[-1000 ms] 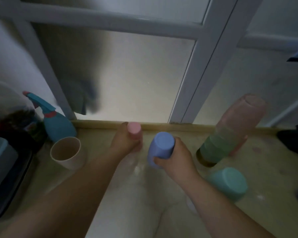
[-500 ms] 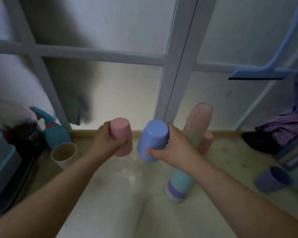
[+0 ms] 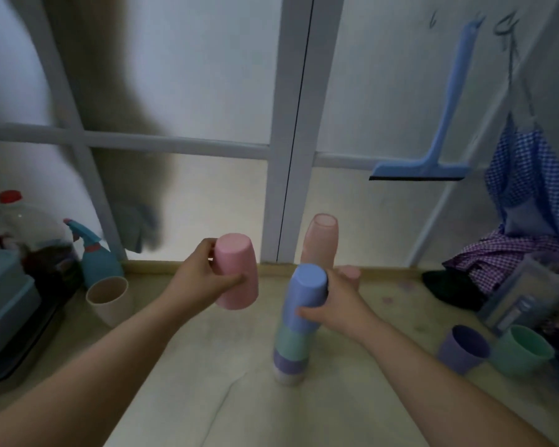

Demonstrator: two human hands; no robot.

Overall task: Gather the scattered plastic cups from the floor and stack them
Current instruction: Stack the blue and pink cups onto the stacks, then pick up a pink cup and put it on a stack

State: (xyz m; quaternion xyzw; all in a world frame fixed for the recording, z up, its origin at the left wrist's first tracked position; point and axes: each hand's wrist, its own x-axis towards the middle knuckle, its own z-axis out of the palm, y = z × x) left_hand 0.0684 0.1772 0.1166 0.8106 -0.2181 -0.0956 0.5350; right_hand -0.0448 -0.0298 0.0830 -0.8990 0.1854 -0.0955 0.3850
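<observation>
Left hand [image 3: 204, 282]: fingers wrapped round pink cup [image 3: 236, 272], inverted, held in air, left of stack. Right hand [image 3: 336, 301]: fingers clasping blue cup [image 3: 305, 295], inverted, seated atop floor stack [image 3: 289, 353]. Stack axis near-upright, slight lean. Likely next: pink cup rightward, over blue.

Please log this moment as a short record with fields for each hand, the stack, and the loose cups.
left hand: grips pink cup upside down, in the air
right hand: grips blue cup upside down on top of the stack
stack: upturned cups standing on the floor
loose cups: beige cup at left; purple cup and green cup at right
</observation>
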